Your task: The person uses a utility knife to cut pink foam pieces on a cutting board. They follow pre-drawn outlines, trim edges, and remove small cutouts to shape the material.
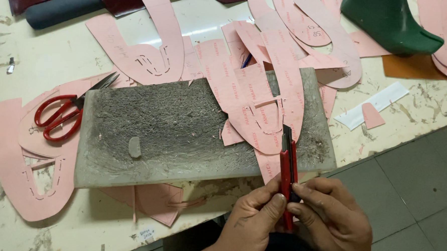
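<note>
Both hands are meeting at the near edge of the table (pixel 49 58), gripping a red utility knife (pixel 287 175) that is standing almost upright between them. The left hand (pixel 250 222) is coming in from below with its palm turned inward, its thumb pressing flat against the knife's left side and its fingers curling out of sight behind the handle. The right hand (pixel 333 216) is closing on the handle from the other side, knuckles up, its fingertips clamping the red body just opposite the thumb. The knife's dark tip is pointing away from the person, overlapping the near edge of the scarred grey cutting board (pixel 183 127). Pink paper patterns (pixel 262 88) are lying across the board's right half. Red-handled scissors (pixel 64 112) are resting just left of the board, and a green shoe last (pixel 387 15) is sitting at the far right.
</note>
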### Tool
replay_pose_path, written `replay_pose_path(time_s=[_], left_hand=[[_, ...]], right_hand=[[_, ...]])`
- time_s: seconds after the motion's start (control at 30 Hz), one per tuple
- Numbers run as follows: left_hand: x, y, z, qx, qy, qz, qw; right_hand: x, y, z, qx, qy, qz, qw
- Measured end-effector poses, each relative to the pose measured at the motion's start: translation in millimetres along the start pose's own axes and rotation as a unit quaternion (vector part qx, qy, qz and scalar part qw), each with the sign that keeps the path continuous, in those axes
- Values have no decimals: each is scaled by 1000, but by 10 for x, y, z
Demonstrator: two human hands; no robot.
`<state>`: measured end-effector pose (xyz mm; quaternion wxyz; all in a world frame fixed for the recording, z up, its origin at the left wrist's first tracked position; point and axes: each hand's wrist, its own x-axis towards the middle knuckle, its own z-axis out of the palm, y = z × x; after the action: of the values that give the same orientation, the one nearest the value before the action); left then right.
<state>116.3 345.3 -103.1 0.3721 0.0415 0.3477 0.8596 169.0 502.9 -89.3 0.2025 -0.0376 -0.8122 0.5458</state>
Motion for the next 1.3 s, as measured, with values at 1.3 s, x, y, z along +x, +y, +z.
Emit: replay_pose_path(time_s=[1.3], left_hand=[[-4, 96, 366, 353, -29, 160, 921]], right_hand=[[-121, 149, -45, -28, 143, 10, 989]])
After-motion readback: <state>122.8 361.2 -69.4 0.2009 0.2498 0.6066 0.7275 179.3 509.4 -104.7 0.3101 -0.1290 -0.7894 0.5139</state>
